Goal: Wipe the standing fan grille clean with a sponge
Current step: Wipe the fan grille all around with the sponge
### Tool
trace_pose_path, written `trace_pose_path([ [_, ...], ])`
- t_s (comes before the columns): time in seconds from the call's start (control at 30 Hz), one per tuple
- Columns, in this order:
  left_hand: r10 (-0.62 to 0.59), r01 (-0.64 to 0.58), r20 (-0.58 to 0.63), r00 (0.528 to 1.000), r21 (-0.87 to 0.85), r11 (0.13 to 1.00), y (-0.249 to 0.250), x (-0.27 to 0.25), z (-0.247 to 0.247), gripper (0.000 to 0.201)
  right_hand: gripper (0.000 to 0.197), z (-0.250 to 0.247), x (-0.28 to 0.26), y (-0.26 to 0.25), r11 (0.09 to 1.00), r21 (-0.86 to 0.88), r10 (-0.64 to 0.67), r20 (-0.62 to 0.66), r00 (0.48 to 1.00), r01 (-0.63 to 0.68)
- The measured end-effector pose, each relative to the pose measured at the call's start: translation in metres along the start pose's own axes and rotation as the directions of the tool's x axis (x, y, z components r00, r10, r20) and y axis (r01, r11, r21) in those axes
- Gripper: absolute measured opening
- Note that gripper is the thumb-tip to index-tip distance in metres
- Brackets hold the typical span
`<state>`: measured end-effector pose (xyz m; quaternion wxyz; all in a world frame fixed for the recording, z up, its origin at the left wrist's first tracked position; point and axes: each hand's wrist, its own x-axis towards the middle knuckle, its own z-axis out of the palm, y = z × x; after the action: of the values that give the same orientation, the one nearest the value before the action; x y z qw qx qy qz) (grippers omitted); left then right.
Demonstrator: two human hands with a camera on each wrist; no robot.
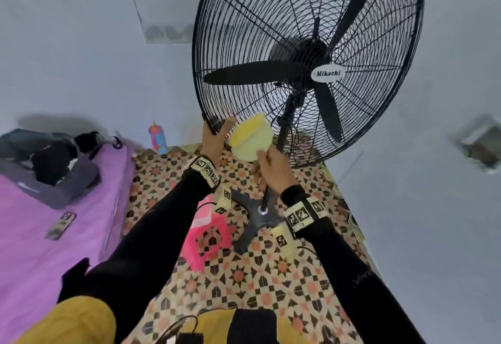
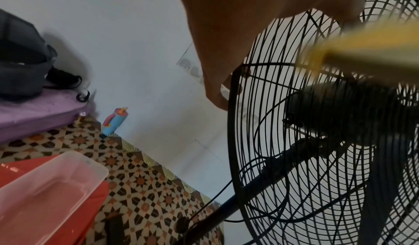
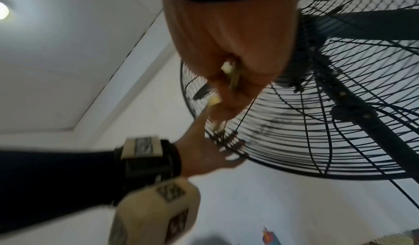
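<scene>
Grille (image 1: 306, 53) of black wire stood tall on its pole at the far right of the room, over a patterned floor mat (image 1: 260, 284); from the head view the left hand (image 1: 215, 140) gripped the rim at its lower left edge, thumb on the near face and the fingers hidden behind the wire; just right of it the right hand (image 1: 273, 167) pinched the near edge of a yellow sponge (image 1: 250, 137), which lay against the lowest wires; a purple bed (image 1: 43, 235) stretched along the left, with a blue and pink bottle (image 1: 157, 139) by the far wall. From the left wrist view the left hand (image 2: 244, 39) hung over the grille's (image 2: 306, 177) rim, the sponge (image 2: 362, 51) a yellow blur at the right; a clear plastic box (image 2: 45, 195) sat low on the near left. From the right wrist view the right hand (image 3: 229, 48) was curled tight, bits of sponge (image 3: 230, 69) showing between the fingers, and the left hand (image 3: 204, 150) clasped the rim below it.
</scene>
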<state>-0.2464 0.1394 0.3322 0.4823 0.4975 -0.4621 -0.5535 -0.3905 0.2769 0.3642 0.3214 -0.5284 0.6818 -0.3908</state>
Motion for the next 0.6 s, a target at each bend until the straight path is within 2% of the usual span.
trace_pose_path([
  [0.07,-0.066,0.065,0.016,0.998,0.012,0.998,-0.016,0.015,-0.003,0.117,0.037,-0.004,0.004,0.0,0.997,-0.071,0.004,-0.044,0.999,-0.007],
  [0.17,-0.085,0.083,0.054,0.995,0.042,0.996,-0.013,0.012,-0.008,0.114,0.047,-0.007,0.007,0.046,0.918,-0.296,0.241,-0.108,0.965,-0.262],
  [0.23,-0.043,0.042,0.084,0.996,0.016,0.999,-0.002,0.003,-0.007,0.11,0.051,-0.008,0.002,0.065,0.856,-0.346,0.348,-0.161,0.923,-0.383],
  [0.27,-0.023,0.023,0.089,0.996,0.004,1.0,0.0,0.0,-0.007,0.106,0.051,-0.01,0.0,0.063,0.852,-0.356,0.342,-0.174,0.923,-0.383],
  [0.3,-0.008,0.01,0.094,0.996,-0.017,1.0,0.0,-0.003,-0.006,0.103,0.048,-0.012,-0.002,0.054,0.879,-0.345,0.29,-0.161,0.943,-0.329],
  [0.37,0.008,-0.003,0.112,0.994,-0.045,0.999,-0.001,-0.006,-0.003,0.102,0.042,-0.014,-0.005,0.024,0.963,-0.228,0.121,-0.098,0.988,-0.141],
  [0.43,0.035,-0.031,0.108,0.994,-0.039,0.999,-0.003,-0.004,-0.001,0.095,0.042,-0.014,-0.004,0.0,0.99,-0.144,-0.009,-0.086,0.996,-0.004],
  [0.47,0.04,-0.035,0.102,0.994,-0.046,0.998,-0.004,-0.002,-0.001,0.091,0.043,-0.012,0.0,0.0,0.988,-0.152,-0.015,-0.105,0.994,-0.001],
  [0.53,0.001,0.007,0.103,0.995,-0.071,0.997,-0.004,0.002,-0.001,0.093,0.046,-0.01,0.008,0.018,0.962,-0.234,0.101,-0.164,0.981,-0.138],
  [0.6,-0.058,0.066,0.11,0.992,-0.074,0.995,-0.009,0.008,-0.004,0.099,0.045,-0.008,0.008,0.043,0.878,-0.34,0.279,-0.205,0.938,-0.336],
])
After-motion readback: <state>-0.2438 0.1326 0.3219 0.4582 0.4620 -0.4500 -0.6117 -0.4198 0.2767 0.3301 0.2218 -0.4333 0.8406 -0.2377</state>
